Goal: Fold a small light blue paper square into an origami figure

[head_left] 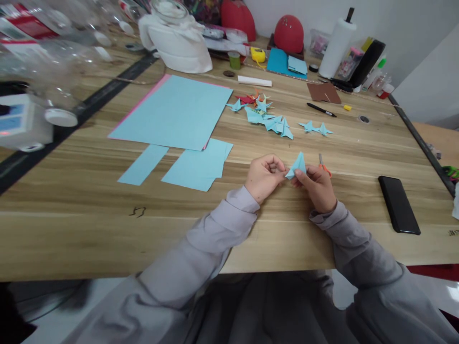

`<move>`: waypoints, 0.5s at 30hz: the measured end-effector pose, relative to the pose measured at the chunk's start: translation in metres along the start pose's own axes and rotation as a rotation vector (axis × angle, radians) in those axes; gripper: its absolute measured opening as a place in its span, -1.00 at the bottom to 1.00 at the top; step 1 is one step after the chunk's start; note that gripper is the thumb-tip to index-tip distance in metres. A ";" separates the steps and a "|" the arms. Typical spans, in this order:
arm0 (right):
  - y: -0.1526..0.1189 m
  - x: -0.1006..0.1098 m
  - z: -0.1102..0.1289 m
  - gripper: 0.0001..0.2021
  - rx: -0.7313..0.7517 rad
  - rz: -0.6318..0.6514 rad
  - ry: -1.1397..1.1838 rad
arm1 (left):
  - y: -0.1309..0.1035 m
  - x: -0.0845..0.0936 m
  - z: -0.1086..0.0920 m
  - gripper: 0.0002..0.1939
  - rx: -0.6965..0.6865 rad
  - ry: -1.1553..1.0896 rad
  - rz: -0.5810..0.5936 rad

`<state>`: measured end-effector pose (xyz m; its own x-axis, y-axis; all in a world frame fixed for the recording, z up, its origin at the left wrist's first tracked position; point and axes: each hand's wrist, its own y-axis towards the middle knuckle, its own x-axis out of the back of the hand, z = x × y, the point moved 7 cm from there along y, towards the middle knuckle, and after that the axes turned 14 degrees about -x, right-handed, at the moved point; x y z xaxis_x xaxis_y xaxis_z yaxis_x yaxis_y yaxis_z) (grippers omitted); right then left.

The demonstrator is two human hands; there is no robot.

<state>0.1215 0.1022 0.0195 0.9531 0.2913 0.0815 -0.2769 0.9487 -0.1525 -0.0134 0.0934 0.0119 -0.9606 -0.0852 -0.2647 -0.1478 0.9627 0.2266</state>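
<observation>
A small folded light-blue paper piece (298, 165), pointed at the top, is held up between my two hands above the table. My right hand (318, 186) pinches its lower right part with thumb and fingers. At its left tip, my left hand (266, 176) closes thumb and fingertips on the paper. Orange-handled scissors (324, 168) lie just behind my right hand, partly hidden. Beyond my hands sit several folded light-blue pieces (274, 123), with a red one (247, 99) among them. Two more blue folded pieces (316, 127) lie to their right.
Large blue sheets (175, 112) and smaller blue pieces (197, 165) lie on the left. A black phone (398, 204) is at the right, a pen (322, 110) further back. Plastic bottles (60, 91) crowd the far left; a white roll (337, 48) stands at the back.
</observation>
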 end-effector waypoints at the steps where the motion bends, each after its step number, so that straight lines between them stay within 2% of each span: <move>1: 0.000 0.000 0.000 -0.64 0.006 0.005 -0.004 | 0.000 0.000 0.000 -0.56 0.005 -0.002 0.000; 11: -0.003 0.003 0.009 -0.65 0.056 -0.059 -0.073 | 0.000 -0.002 0.000 -0.61 0.092 -0.119 0.009; 15: -0.003 0.004 0.010 -0.63 0.076 -0.084 -0.077 | -0.002 -0.006 -0.001 -0.60 0.084 -0.133 0.058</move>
<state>0.1253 0.1021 0.0301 0.9619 0.2166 0.1669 -0.2081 0.9758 -0.0671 -0.0074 0.0922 0.0140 -0.9265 0.0009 -0.3762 -0.0672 0.9835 0.1677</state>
